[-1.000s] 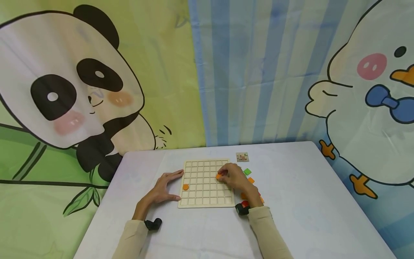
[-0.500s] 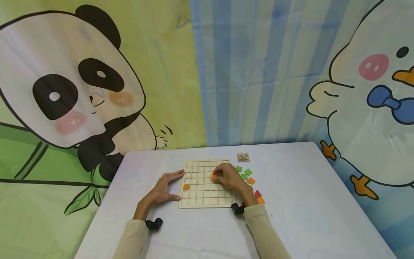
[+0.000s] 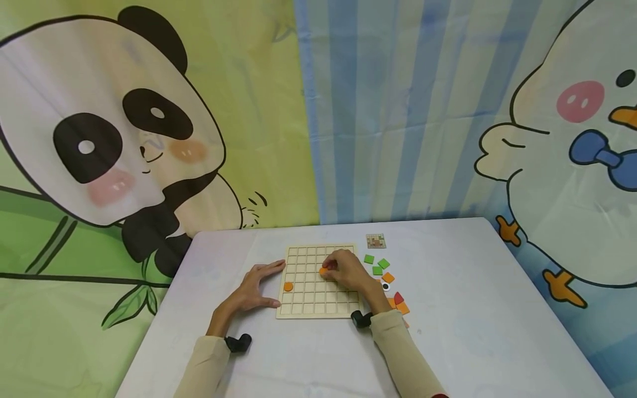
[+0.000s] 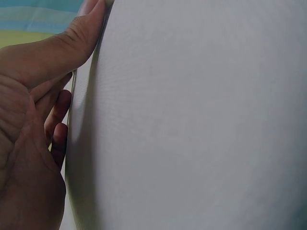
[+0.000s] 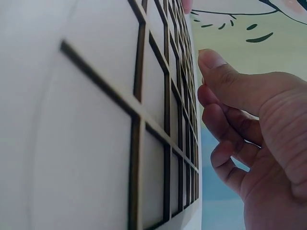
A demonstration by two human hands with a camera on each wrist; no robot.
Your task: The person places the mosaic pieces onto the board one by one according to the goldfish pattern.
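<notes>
A pale wooden grid board [image 3: 303,309] lies on the white table. My left hand [image 3: 251,290] rests at its left edge, thumb and fingers spread straight, fingertips at the rim; the left wrist view shows the thumb [image 4: 72,43] close to the table. My right hand [image 3: 346,271] pinches a small orange piece [image 3: 323,271] between thumb and fingers, over the upper middle of the grid. In the right wrist view the right hand [image 5: 259,124] curls beside the board, the piece mostly hidden. An orange disc [image 3: 288,286] sits in a cell near the left edge.
Right of the board lie several green squares [image 3: 384,263], an orange square [image 3: 388,277], a black-and-white eye piece [image 3: 385,287] and a red piece [image 3: 398,298] among orange ones, partly behind the right forearm. A small patterned card [image 3: 375,241] lies near the back edge.
My right hand has moved left across the board with the orange piece. Green squares and the eye piece have come into sight from behind the arm. My left hand stays in place.
</notes>
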